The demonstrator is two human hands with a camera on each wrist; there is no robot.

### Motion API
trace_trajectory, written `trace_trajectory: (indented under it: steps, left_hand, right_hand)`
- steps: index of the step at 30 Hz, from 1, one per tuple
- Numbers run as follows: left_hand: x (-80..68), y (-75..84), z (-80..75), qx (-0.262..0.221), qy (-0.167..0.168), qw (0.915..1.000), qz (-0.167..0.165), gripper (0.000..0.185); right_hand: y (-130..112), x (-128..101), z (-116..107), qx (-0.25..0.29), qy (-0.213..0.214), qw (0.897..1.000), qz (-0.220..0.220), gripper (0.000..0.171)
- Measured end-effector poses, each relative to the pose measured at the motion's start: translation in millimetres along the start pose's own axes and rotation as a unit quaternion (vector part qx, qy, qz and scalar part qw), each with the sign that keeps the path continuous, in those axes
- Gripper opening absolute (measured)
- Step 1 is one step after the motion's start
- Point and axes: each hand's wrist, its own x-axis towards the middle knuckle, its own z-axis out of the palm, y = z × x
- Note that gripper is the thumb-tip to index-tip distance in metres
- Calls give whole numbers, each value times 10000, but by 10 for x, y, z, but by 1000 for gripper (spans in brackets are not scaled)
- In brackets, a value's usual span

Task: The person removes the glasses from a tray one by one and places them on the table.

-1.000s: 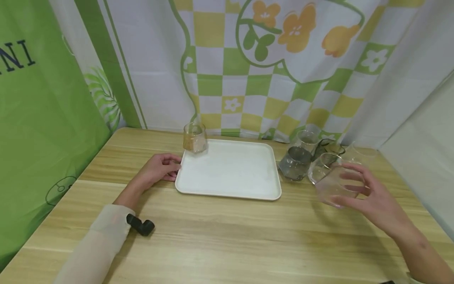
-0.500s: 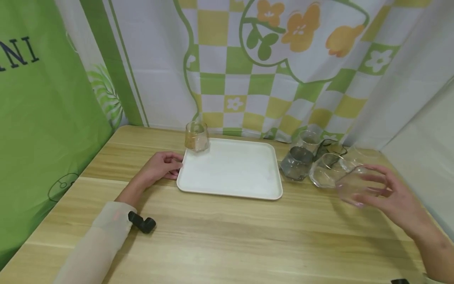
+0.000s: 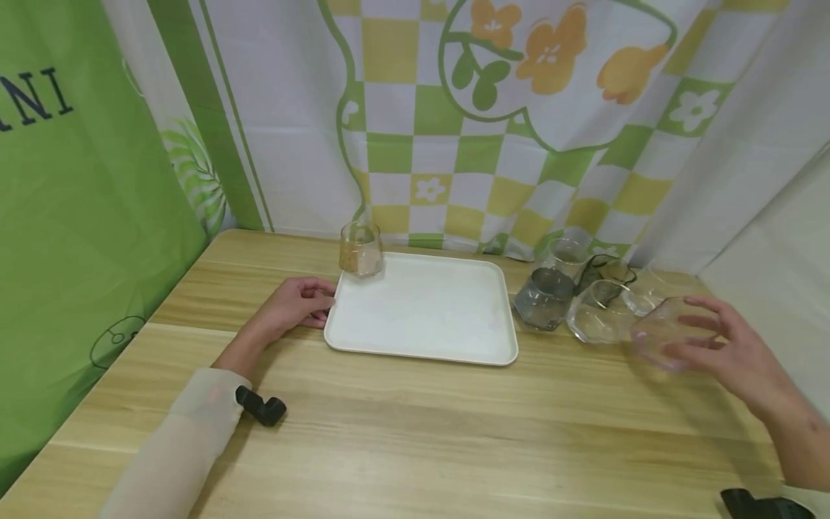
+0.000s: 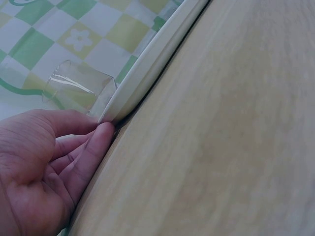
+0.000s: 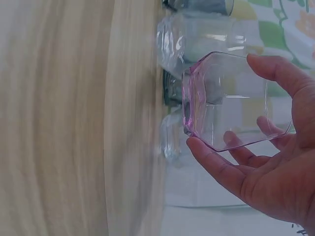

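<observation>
- Right hand point(image 3: 735, 353) grips a pink-tinted glass point(image 3: 668, 339), fingers & thumb curled round its sides; glass is off the table point(image 3: 415, 425), tilted, well to the right of the tray point(image 3: 421, 310).
- Wrist view: the pink-tinted glass point(image 5: 229, 101) has angular facets, pink rim; looks empty.
- Left hand point(image 3: 292, 306) rests on the table at the tray's left edge, fingers loosely curled, fingertips touching the rim; holds nothing.
- Amber glass point(image 3: 360, 250) stands upright on the tray's far left corner.
- Cluster of glasses just right of the tray: grey glass point(image 3: 543, 299) nearest it, clear glass point(image 3: 599, 317) beside that, a taller clear one point(image 3: 565, 258) behind.
- Small black gadget point(image 3: 261, 406) lies on the table by the left sleeve point(image 3: 175, 447), nearer than the tray.
- Checked flower curtain point(image 3: 493, 122) hangs behind the tray.
</observation>
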Motion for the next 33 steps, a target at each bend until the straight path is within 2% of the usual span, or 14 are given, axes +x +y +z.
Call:
trace_trajectory:
  steps: [7, 16, 23, 33]
  left_hand:
    - [-16, 6, 7, -54, -32, 10000, 11, 37]
    - [-11, -3, 7, -15, -27, 10000, -31, 37]
    - [-12, 5, 4, -58, -43, 10000, 53, 37]
    - [-37, 25, 2, -91, -67, 9999, 79, 38]
  right_hand:
    - [75, 114, -6, -8, -57, 9996, 270, 82]
    - [147, 235, -33, 77, -220, 9995, 229, 80]
    - [180, 312, 10, 453, -272, 9986, 77, 70]
    - [189, 346, 47, 435, -264, 9987, 79, 70]
